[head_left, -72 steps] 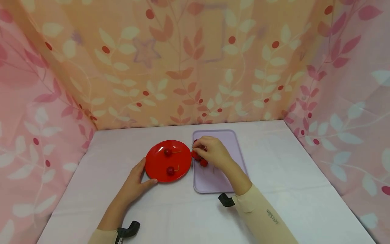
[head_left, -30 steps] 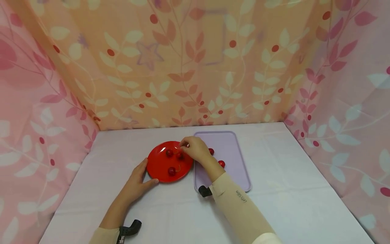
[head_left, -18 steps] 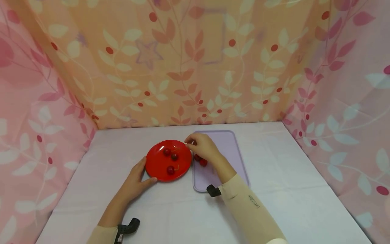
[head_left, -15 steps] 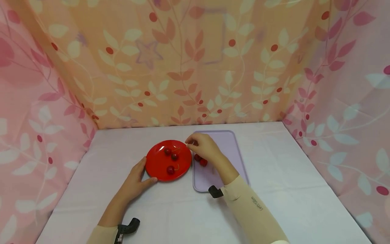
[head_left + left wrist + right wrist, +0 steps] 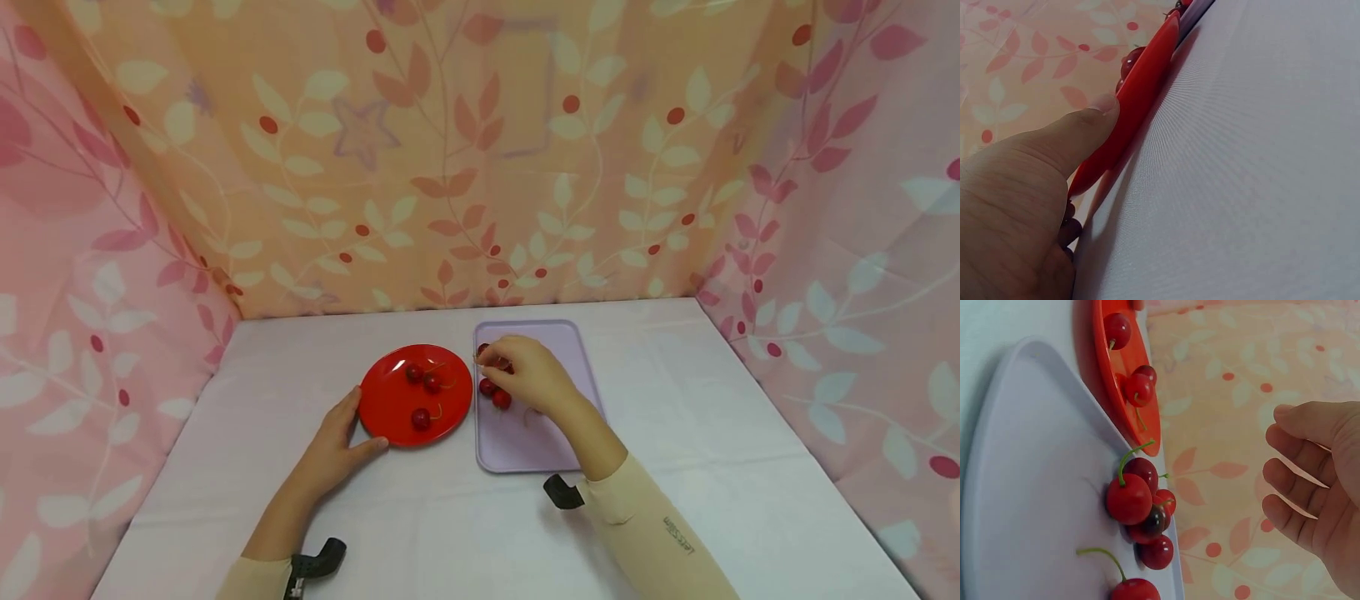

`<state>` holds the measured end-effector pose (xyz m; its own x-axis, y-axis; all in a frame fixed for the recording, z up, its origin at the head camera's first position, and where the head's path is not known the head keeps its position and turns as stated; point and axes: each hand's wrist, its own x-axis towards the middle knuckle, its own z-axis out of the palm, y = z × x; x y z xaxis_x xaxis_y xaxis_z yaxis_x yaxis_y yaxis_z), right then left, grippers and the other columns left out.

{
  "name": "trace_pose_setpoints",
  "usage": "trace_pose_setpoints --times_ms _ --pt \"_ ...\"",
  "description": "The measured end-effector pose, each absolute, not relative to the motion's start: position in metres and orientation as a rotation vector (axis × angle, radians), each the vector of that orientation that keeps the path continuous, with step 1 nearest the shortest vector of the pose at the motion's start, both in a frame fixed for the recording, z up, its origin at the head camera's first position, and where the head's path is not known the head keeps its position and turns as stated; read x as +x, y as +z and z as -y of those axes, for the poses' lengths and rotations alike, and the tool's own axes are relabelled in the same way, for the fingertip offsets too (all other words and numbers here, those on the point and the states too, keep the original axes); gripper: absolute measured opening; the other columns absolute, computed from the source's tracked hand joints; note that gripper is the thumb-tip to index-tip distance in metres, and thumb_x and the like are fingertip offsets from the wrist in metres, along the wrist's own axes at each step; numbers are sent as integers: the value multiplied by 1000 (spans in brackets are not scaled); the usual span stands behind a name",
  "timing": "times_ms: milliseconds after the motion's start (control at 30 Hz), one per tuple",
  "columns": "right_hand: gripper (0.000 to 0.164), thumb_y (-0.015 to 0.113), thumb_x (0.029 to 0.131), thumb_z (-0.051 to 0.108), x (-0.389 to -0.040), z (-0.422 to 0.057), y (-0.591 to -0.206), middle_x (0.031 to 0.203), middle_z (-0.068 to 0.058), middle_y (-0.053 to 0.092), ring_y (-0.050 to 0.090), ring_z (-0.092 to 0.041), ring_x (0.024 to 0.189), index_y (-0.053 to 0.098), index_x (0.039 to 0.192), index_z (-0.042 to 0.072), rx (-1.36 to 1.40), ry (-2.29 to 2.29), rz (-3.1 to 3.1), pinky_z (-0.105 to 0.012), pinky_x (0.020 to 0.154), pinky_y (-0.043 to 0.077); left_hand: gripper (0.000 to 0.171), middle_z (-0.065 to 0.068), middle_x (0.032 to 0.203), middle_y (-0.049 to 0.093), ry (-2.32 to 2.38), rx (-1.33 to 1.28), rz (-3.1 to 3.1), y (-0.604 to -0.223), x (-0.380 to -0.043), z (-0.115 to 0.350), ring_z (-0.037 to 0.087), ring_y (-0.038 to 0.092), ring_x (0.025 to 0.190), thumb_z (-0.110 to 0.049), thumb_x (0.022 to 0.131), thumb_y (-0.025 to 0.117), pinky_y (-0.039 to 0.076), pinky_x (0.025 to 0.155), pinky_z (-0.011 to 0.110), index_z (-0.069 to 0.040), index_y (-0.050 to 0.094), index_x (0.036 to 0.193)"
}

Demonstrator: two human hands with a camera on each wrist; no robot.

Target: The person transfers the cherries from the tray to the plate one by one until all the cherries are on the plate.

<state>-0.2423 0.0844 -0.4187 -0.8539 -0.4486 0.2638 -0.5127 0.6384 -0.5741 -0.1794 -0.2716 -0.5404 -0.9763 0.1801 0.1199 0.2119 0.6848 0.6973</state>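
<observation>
My left hand (image 5: 337, 448) holds the left rim of a red plate (image 5: 386, 396), with the thumb near the front and the fingers farther back. The left wrist view shows that thumb against the rim of the tilted-looking plate. Three red cherries with stems lie on the plate, one of them a cherry (image 5: 421, 419) towards the front. Over the left part of a lilac tray (image 5: 502, 450) hovers my right hand (image 5: 531, 377), its fingers loosely bent and nothing between them in the right wrist view. Below it several cherries (image 5: 1129, 499) cluster along the tray's side, partly hidden by the hand in the head view.
Plate and tray stand side by side on a white-covered table (image 5: 420, 525). A leaf-patterned curtain (image 5: 450, 167) closes off the back, with pink patterned cloth on both sides. A black wrist mount (image 5: 562, 492) sits on the right sleeve, another on the left.
My right hand has left the plate, where one more cherry now lies than at first, and has moved right over the tray. The left hand has stayed at the plate's rim.
</observation>
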Motion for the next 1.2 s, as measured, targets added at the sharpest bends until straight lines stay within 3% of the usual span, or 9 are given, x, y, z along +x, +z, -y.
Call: trace_pose_setpoints --times_ms 300,567,767,1200 --pt "10 79 90 17 -218 -100 -424 93 12 69 62 -10 90 76 99 22 746 935 2812 -34 87 55 108 13 170 22 -1192 -329 2852 -542 -180 272 40 20 155 -54 87 77 29 120 62 -9 17 165" --pt "12 80 89 17 -210 -107 -436 91 14 67 64 -20 91 75 97 25 797 943 2776 -31 78 54 109 17 169 23 -1167 -320 2850 -539 -181 275 42 21 154 -55 86 78 29 120 63 -6 19 164" --pt "11 80 89 15 -206 -109 -451 92 13 68 65 -23 92 77 99 18 809 968 2772 -33 81 54 108 16 169 23 -1192 -347 2831 -542 -182 273 42 21 154 -53 86 78 28 120 63 -6 19 164" --pt "13 80 88 18 -205 -99 -472 94 13 67 58 -8 87 76 100 21 752 902 2785 -29 80 55 107 14 169 23 -1205 -337 2822 -543 -178 272 41 20 155 -50 87 79 28 120 63 -7 18 164"
